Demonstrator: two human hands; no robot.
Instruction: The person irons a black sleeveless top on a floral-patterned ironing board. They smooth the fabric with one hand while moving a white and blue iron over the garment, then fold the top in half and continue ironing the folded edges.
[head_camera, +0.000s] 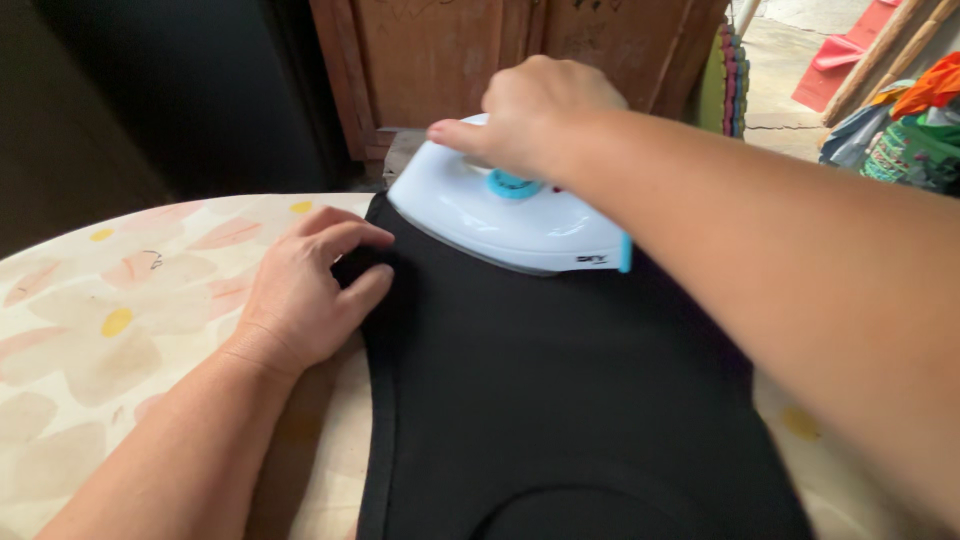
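The iron (510, 215) is white with a round blue knob on top and a blue bit at its back end. It sits flat on the black cloth (560, 400), near the far end of the cloth. My right hand (545, 110) is on top of the iron, and my fingers are curled tight around its handle. My thumb sticks out to the side, along the top of the iron.

The black cloth lies spread out on the ironing board (110, 320). The board has a cover with big pale pink flowers and yellow middles. My left hand (305, 290) rests on the near left edge of the cloth, just beside the iron. Those fingers are bent and close together, pressing down on the cloth, with nothing held inside them.

Past the board there is a brown wooden door (480, 50). Far off on the right are some bright bags (905, 135).
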